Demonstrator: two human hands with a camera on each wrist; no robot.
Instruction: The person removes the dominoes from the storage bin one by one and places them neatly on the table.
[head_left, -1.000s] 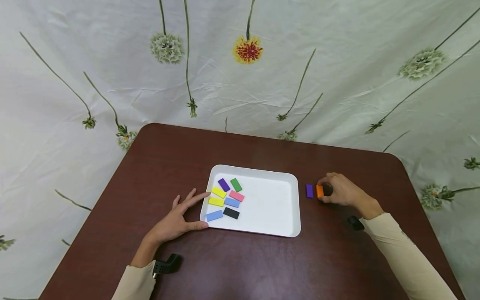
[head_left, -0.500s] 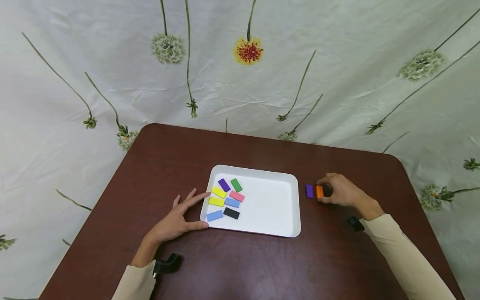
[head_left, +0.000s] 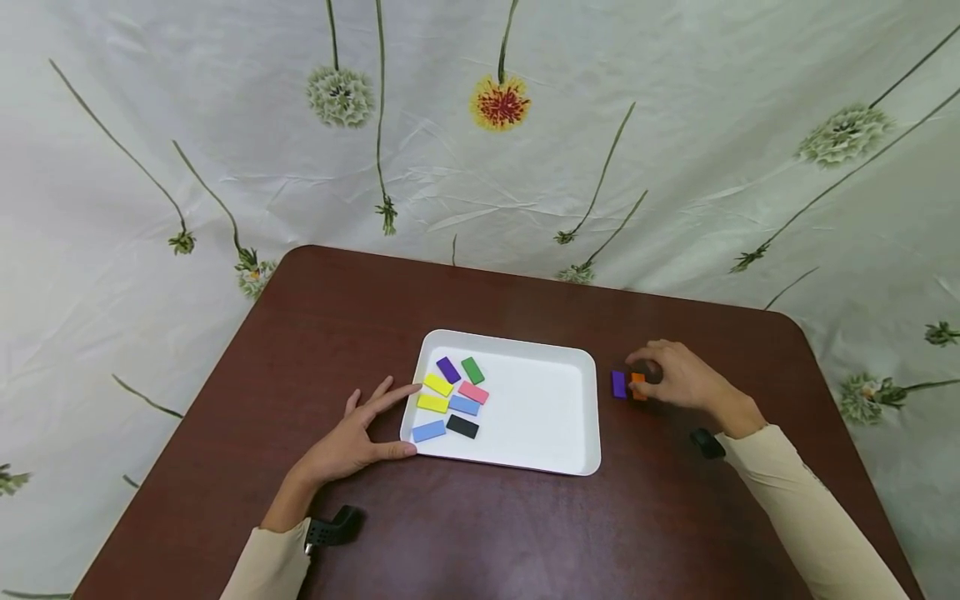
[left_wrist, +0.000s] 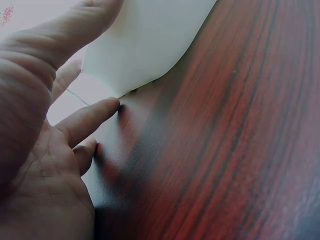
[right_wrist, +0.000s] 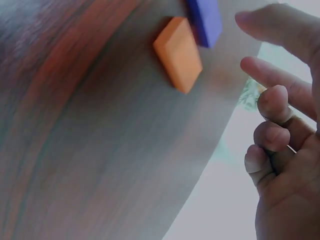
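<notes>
My left hand (head_left: 345,452) rests at the left end of a white tray (head_left: 540,408). Its index fingertip touches the left rim and its thumb the near-left corner, fingers extended. To the right of the tray, a purple block (head_left: 618,384) and an orange block (right_wrist: 181,56) lie side by side on the table, a small gap between them. Right over the orange block is my right hand (head_left: 686,382), thumb and index apart and holding nothing. In the right wrist view the fingers are clear of both blocks, the last three curled loosely.
In the tray's left half lie several blocks: purple (head_left: 448,369), green (head_left: 472,370), pink (head_left: 473,392), black (head_left: 462,427), two yellow and two blue. The brown table (head_left: 510,533) ends at a flower-print cloth (head_left: 450,150) behind.
My right hand has let go of the orange block, its fingers spreading and lifting slightly off it. The orange block stays beside the purple one. My left hand has not moved.
</notes>
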